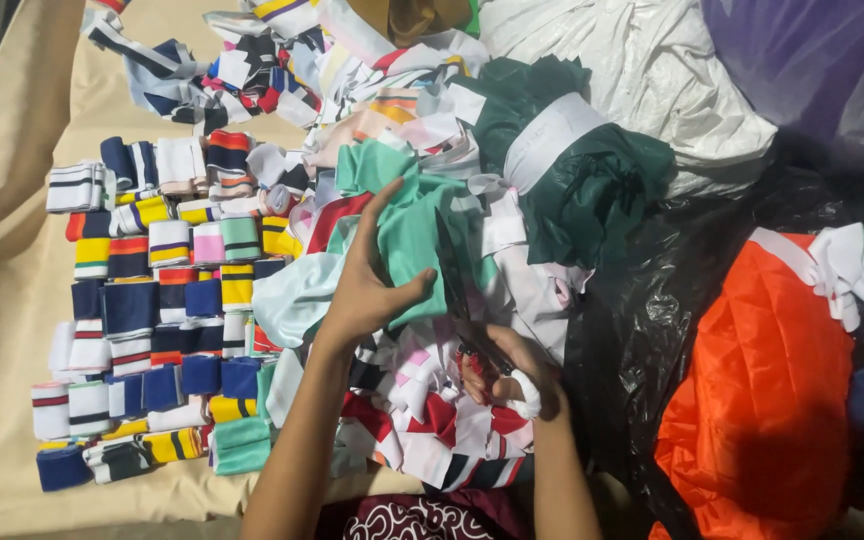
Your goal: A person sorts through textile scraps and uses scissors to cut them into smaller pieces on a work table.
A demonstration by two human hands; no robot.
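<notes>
Left hand (367,290) grips teal cloth (407,235); right hand (512,375) holds scissors (472,330).

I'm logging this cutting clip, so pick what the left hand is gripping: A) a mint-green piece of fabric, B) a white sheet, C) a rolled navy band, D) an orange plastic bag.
A: the left hand grips the mint-green fabric while the right hand works scissors on it.

Left hand (367,290) holds mint fabric (407,225); right hand (512,375) grips scissors (467,300).

Bare tan cloth (12,300) lies open leftward; fabric heap (402,130) and, seemingly, bags (752,400) crowd right.
</notes>
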